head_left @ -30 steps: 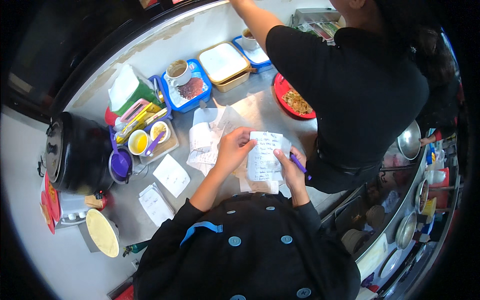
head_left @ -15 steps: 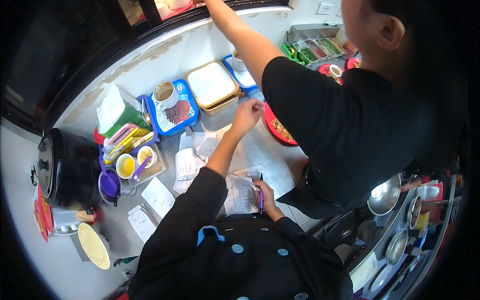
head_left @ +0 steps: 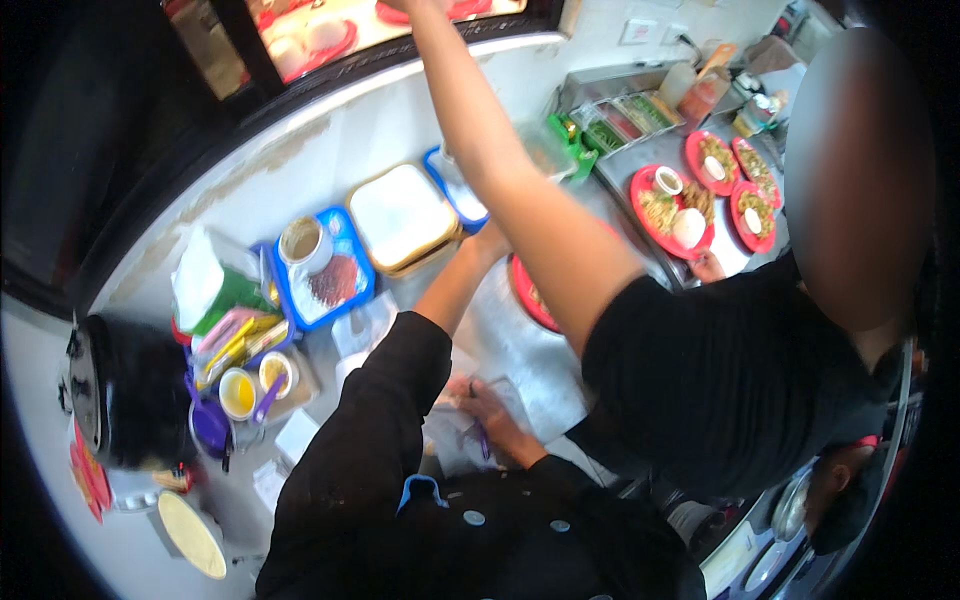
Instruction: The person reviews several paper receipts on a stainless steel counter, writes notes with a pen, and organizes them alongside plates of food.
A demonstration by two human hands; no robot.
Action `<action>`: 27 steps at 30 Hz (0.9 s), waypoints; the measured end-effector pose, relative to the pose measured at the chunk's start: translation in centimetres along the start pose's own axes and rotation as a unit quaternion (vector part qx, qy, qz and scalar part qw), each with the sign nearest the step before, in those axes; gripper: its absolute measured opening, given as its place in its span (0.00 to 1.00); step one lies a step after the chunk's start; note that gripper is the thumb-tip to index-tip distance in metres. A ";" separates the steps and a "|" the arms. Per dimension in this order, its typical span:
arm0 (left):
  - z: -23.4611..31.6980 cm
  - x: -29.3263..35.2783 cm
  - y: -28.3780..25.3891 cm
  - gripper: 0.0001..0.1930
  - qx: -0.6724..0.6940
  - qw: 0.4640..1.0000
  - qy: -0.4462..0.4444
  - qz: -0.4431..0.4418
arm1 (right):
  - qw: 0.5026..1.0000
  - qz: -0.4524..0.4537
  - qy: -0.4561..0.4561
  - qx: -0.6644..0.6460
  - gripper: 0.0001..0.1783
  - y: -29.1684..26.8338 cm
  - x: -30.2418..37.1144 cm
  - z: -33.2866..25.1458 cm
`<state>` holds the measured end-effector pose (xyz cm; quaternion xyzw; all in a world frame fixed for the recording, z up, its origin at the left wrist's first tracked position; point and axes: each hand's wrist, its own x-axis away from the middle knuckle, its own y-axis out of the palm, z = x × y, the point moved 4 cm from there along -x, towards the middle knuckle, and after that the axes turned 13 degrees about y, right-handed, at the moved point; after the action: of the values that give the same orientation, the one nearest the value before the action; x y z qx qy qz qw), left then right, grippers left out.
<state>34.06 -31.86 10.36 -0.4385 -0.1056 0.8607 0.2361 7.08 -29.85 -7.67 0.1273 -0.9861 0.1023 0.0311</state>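
Note:
My right hand (head_left: 492,418) is closed around a purple pen (head_left: 484,442), low over blurred white papers (head_left: 448,440) at the counter's near side. Past the papers reaches my left hand (head_left: 487,243), beside the tan lidded tub (head_left: 403,222). A co-worker's bare forearm (head_left: 490,150) crosses in front of its fingers and hides them. A red plate of food (head_left: 528,295), partly covered by that same arm, lies right of my left forearm.
Left are a blue tub with a mug (head_left: 327,268), cups with a purple spoon (head_left: 266,398) and a black cooker (head_left: 135,395). The co-worker (head_left: 720,380) stands close at right. Beyond, several red plates (head_left: 672,240) hold food; the co-worker's other hand (head_left: 708,267) touches one.
The view has shifted, and the co-worker's body sits lower and farther right, revealing red plates. My left hand has gone behind the co-worker's forearm. My right hand has moved left with the pen.

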 end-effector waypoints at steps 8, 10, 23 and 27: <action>-13.1 -9.4 7.4 0.18 -0.142 0.976 -0.159 -0.037 | 0.953 0.094 -0.139 0.250 0.21 -1.5 0.0 -4.3; -16.6 -11.2 9.3 0.18 -0.203 0.952 -0.227 -0.036 | 0.961 0.058 -0.108 0.250 0.19 -1.1 -0.5 -2.9; -22.1 -12.7 13.3 0.24 -0.180 0.849 -0.497 0.016 | 0.695 0.012 -0.164 0.700 0.15 -12.1 -1.8 -5.8; -20.7 -13.3 14.2 0.25 -0.125 0.829 -0.544 0.035 | 0.211 -0.026 -0.227 0.950 0.14 -20.6 -2.5 -11.2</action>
<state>53.01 -51.31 1.94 0.0715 -0.3084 0.9471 0.0534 15.22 -46.37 7.08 0.1051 -0.1150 0.9290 -0.3357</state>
